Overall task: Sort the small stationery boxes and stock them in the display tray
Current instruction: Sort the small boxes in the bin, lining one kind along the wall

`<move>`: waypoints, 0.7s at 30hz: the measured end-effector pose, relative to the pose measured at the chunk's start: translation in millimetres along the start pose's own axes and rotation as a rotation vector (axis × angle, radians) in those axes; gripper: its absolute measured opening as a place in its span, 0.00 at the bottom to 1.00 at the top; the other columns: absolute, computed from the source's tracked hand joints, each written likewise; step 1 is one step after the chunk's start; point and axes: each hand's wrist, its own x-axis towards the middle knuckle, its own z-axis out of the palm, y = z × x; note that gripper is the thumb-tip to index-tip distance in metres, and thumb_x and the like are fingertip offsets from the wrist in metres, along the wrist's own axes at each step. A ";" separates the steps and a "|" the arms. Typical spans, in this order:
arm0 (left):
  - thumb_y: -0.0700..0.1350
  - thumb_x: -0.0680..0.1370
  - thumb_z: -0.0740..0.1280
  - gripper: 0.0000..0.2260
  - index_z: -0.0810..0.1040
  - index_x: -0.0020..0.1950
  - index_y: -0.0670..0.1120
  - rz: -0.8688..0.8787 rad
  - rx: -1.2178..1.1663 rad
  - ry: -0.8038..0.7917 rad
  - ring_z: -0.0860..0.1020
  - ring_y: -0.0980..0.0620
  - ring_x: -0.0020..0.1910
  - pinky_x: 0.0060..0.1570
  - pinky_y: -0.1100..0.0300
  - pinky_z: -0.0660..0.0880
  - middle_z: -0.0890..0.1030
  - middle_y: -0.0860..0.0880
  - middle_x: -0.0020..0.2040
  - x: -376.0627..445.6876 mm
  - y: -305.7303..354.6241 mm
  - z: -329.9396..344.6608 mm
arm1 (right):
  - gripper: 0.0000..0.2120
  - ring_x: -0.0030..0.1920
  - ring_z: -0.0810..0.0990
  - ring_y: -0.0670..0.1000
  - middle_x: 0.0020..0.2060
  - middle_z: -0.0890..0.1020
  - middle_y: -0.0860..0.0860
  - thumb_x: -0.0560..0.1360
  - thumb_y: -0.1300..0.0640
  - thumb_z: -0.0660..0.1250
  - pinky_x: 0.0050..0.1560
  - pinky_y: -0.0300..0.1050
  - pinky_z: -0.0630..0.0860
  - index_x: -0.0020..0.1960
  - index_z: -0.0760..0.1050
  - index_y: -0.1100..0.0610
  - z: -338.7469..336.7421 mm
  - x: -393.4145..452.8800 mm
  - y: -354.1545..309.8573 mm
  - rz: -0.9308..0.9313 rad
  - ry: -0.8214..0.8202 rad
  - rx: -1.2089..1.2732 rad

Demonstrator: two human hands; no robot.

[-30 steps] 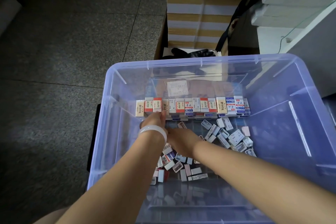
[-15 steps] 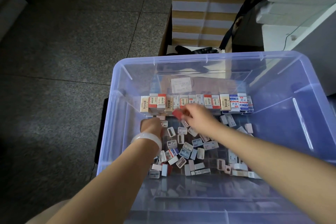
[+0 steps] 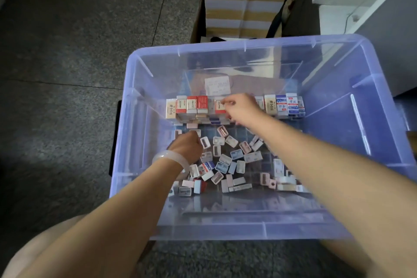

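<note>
A clear purple plastic bin (image 3: pixel 144 88) holds a row of upright small stationery boxes (image 3: pixel 191 104) along its far side and a loose pile of small boxes (image 3: pixel 225 160) on its floor. My right hand (image 3: pixel 241 108) reaches the row and pinches a red-and-white box (image 3: pixel 219 106) standing in it. My left hand (image 3: pixel 188 145), with a pale bangle on its wrist, lies curled over the left of the loose pile; whether it grips a box is hidden.
A white paper label (image 3: pixel 217 85) lies behind the row. Striped cardboard cartons (image 3: pixel 239 0) and a black bag strap (image 3: pixel 293 2) stand beyond the bin. White furniture (image 3: pixel 383 7) is at the right. Grey stone floor (image 3: pixel 67 52) lies to the left.
My right hand carried a red box from the pile up to the standing row. The left hand drew back slightly onto the loose pile. The view shifted left.
</note>
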 end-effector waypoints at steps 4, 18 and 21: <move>0.41 0.81 0.55 0.06 0.71 0.50 0.45 0.048 0.144 0.094 0.72 0.49 0.38 0.40 0.57 0.68 0.73 0.47 0.42 -0.5 -2.9 1.0 | 0.12 0.28 0.71 0.45 0.34 0.78 0.50 0.80 0.60 0.57 0.26 0.33 0.68 0.55 0.78 0.59 -55.8 -8.6 30.1 0.044 0.012 -0.123; 0.41 0.80 0.62 0.05 0.76 0.51 0.41 0.224 0.215 -0.109 0.74 0.50 0.42 0.43 0.61 0.69 0.76 0.47 0.46 11.6 -16.3 19.7 | 0.12 0.51 0.77 0.55 0.53 0.79 0.55 0.78 0.55 0.61 0.49 0.45 0.72 0.58 0.76 0.59 -10.5 -65.5 68.7 -0.187 -0.678 -0.798; 0.42 0.80 0.62 0.03 0.72 0.49 0.43 0.199 0.291 -0.165 0.72 0.49 0.40 0.39 0.60 0.67 0.74 0.47 0.44 11.0 -15.9 26.1 | 0.12 0.49 0.78 0.55 0.51 0.80 0.56 0.77 0.54 0.62 0.47 0.44 0.73 0.56 0.76 0.60 -0.1 -70.1 72.5 -0.207 -0.766 -0.815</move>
